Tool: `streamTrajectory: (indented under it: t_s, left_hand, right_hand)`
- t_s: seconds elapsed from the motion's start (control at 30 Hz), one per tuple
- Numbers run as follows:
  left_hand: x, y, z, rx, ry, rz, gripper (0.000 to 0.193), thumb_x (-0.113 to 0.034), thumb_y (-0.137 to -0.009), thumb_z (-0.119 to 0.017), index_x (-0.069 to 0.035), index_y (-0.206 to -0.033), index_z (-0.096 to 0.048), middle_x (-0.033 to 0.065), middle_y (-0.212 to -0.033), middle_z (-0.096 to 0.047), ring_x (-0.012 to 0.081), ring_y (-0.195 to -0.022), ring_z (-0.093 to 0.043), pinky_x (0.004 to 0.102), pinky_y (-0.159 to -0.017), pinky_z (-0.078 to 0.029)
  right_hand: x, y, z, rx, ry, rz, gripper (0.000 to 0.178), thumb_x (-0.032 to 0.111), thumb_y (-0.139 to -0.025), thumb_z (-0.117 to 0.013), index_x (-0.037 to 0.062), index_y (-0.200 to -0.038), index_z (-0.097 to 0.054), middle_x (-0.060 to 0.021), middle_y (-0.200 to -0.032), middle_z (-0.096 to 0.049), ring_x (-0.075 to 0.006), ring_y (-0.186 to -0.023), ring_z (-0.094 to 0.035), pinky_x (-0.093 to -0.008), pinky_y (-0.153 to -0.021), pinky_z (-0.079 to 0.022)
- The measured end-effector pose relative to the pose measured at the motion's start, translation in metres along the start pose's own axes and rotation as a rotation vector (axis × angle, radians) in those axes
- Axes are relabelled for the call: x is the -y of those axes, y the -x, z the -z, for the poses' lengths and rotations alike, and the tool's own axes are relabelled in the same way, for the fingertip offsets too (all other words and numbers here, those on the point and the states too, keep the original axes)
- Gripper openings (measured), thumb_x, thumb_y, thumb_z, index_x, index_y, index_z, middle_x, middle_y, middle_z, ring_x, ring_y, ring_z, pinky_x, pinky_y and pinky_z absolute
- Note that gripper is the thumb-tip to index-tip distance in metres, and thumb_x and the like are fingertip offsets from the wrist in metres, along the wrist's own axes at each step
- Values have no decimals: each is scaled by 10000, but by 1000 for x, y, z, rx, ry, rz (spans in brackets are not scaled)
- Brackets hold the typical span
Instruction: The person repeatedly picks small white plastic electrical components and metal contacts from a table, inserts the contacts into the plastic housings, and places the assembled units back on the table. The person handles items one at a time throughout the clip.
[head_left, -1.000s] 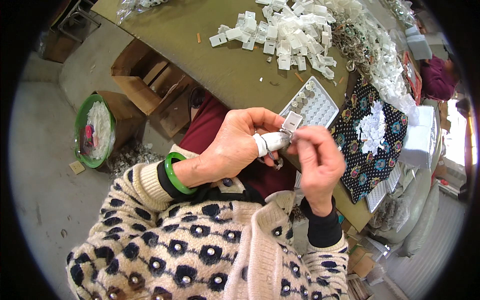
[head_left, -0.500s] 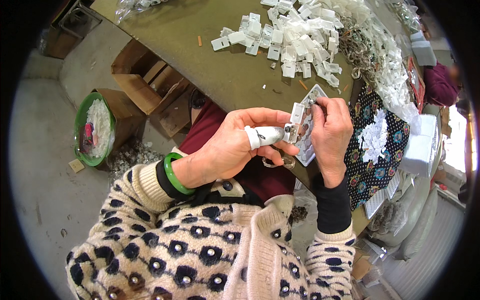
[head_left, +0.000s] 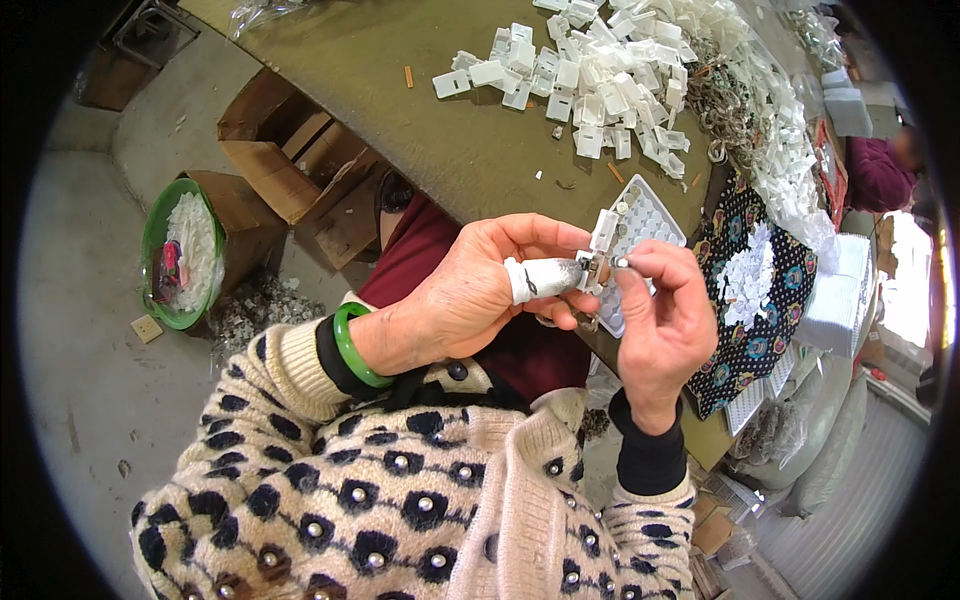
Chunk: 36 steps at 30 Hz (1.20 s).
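My left hand, one finger wrapped in smudged white tape, grips a small white plastic case with its lid swung open. Part of a cord loop shows beneath those fingers. Beside the case, my right hand pinches a small round silvery piece that looks like a button cell. Behind both hands lies a white tray with rows of round pockets. A few round pieces sit at its far left end; my right hand hides its near part.
Many similar white cases are heaped on the green table. Tangled cords lie right of them. White scraps rest on a patterned cloth. Cardboard boxes and a green tub stand at the left. Another person's sleeve shows far right.
My right hand has drawn back from the tray toward the case, now with the small round piece in its fingertips. More of the tray shows.
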<state>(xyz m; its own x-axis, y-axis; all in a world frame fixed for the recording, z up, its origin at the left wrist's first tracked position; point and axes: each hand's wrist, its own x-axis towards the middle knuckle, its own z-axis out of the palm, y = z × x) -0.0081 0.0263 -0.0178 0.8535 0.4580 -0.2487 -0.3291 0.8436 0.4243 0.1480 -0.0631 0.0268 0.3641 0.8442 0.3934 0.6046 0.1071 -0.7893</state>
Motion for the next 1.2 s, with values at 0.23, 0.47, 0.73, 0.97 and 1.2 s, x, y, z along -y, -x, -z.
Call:
streamTrajectory:
  t_s: [0.23,0.47,0.73,0.97,1.2]
  left_hand:
    - [6,5,2,30,6,-21,257,-85,-935,-637,39,-1158,-607,163,-968,-694,204,-769,-711,272,-571,-586]
    - [10,10,-2,56,-5,-50,222,-80,-926,-645,41,-1112,-635,167,-917,-694,223,-749,-710,273,-575,-588]
    - [15,13,-13,125,-201,-149,226,-69,-913,-662,34,-1114,-636,171,-968,-686,243,-821,-705,336,-710,-602]
    - [20,13,-16,88,-246,-115,201,-83,-913,-668,15,-1084,-625,171,-1002,-688,246,-850,-703,334,-718,-601]
    - [22,10,-18,122,-105,-55,238,-126,-914,-676,8,-1104,-621,195,-1023,-689,263,-887,-705,327,-702,-604]
  right_hand:
    - [7,10,-13,-5,213,173,149,-30,-827,-696,-1,-951,-619,-141,-922,-619,-256,-788,-613,-325,-704,-511]
    - [11,8,4,193,76,92,130,-36,-850,-669,-5,-950,-592,-132,-899,-609,-244,-772,-600,-313,-692,-500]
    - [16,20,11,132,-1130,-778,280,-5,-880,-680,13,-1088,-494,-113,-1049,-591,-159,-812,-594,-292,-713,-511]
    - [14,24,10,112,-978,-649,498,13,-908,-655,-21,-1360,-448,-147,-1153,-617,-180,-958,-634,-297,-801,-533]
    - [11,31,7,-88,-502,-345,261,-5,-926,-634,-48,-1182,-613,-147,-1037,-700,-174,-895,-681,-281,-834,-542]
